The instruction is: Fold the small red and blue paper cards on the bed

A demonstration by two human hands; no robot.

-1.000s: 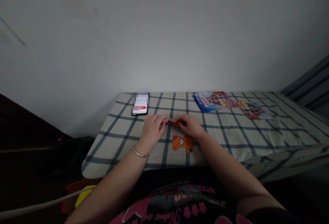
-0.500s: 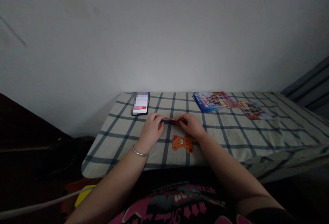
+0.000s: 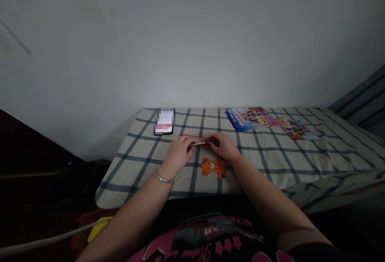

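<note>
My left hand [image 3: 179, 149] and my right hand [image 3: 224, 146] face each other over the front half of the table. Between them they pinch a thin piece of paper [image 3: 200, 141] with red edges and a pale, printed inner side. It seems folded and partly spread, but the fingers cover both its ends, so its full shape is hidden. An orange teddy bear print [image 3: 214, 168] on the cloth lies just below the paper. A silver bangle [image 3: 163, 177] circles my left wrist.
A phone [image 3: 164, 123] with a lit, blurred screen lies at the back left. Colourful printed booklets [image 3: 245, 118] are stacked at the back, with another printed sheet [image 3: 299, 128] to their right. The checked cloth [image 3: 144, 143] covers the table, which meets a grey wall [image 3: 192, 45].
The paper has tilted or opened a little: its pale inside and a red far edge now show more. My left hand has turned slightly, fingers lower; my right hand has barely moved.
</note>
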